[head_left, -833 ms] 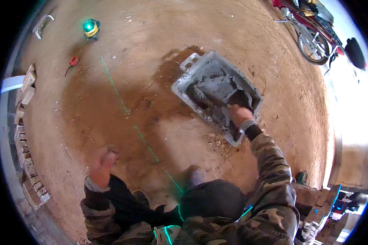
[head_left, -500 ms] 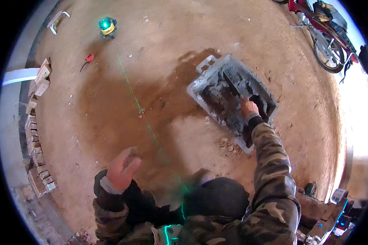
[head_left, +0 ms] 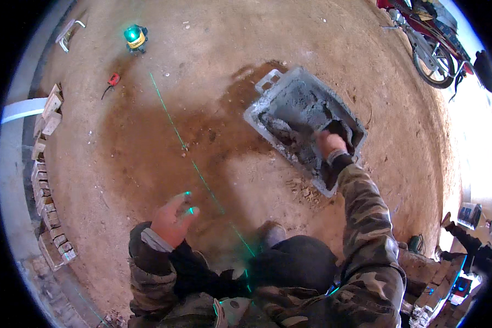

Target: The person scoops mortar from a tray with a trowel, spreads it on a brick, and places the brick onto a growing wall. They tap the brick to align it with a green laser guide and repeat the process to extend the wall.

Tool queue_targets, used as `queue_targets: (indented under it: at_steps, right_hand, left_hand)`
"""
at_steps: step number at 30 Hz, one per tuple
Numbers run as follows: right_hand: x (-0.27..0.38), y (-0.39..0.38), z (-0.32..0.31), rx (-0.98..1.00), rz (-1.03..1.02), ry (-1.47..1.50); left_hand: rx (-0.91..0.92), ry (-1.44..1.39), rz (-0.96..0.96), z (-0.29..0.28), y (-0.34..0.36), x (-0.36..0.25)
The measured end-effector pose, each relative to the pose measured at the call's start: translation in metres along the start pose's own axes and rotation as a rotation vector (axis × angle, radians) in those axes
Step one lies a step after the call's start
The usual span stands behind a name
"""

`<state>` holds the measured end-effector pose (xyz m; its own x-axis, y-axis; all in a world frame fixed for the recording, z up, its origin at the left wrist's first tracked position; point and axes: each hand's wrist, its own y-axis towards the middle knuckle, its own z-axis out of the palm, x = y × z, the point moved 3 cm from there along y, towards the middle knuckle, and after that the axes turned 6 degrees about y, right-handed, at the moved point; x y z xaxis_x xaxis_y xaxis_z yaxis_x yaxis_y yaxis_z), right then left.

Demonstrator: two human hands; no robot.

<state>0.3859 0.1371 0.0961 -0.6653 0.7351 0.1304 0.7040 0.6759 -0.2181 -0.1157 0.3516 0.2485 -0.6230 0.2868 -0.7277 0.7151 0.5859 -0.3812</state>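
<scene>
A grey plastic mortar tub sits tilted at an angle on the dirt floor, partly filled with wet grey mortar. My right hand is over its near right part, closed round the handle of a trowel. Motion blurs this hand, and the blade barely shows against the mortar. Off to the lower left, my left hand hovers in the air with its fingers apart and nothing in it. Green laser light falls on two of its fingertips.
A yellow laser level stands at the far left, casting a green line across the floor. Near it lies a red tool. Bricks line the left wall. A motorcycle is at far right; another person's leg shows at lower right.
The trowel's blade, plain against the mortar before, is now hard to make out as my right hand turns. My left hand has dropped slightly, and its fingertips have come into the laser light.
</scene>
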Motion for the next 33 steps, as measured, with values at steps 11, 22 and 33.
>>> queue_targets:
  at_steps: [11,22,33]
  right_hand:
    - [0.016,0.001,0.026,0.308,0.027,0.642]
    - [0.054,-0.096,-0.067,0.283,0.236,1.252]
    - [0.062,-0.481,-0.162,-0.167,0.721,1.015]
  left_hand:
    - [0.104,0.072,0.015,0.015,0.012,-0.009]
    - [0.381,0.049,-0.056,0.044,0.074,0.006]
    - [1.036,0.353,0.463,0.252,0.024,-0.079]
